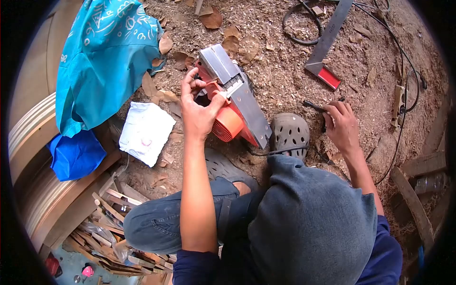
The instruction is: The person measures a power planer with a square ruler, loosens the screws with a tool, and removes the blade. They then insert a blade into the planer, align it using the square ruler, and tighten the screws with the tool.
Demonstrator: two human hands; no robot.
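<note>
A red electric planer [228,122] lies tilted on the ground, its grey metal sole [244,107] facing up. My left hand [201,111] is closed on its side, thumb and fingers near the blade slot in the middle. My right hand [343,124] pinches a small dark tool [313,105] to the right of the planer, above the ground. What the tool is exactly, I cannot make out. A black cord runs from the planer's rear end past a grey clog [289,132].
A try square [327,35] with a red handle lies at the upper right near black cables [400,47]. Teal cloth [104,61], white cloth [146,133] and blue cloth [77,154] are at left. Wood scraps [107,232] lie lower left, boards [413,202] at right.
</note>
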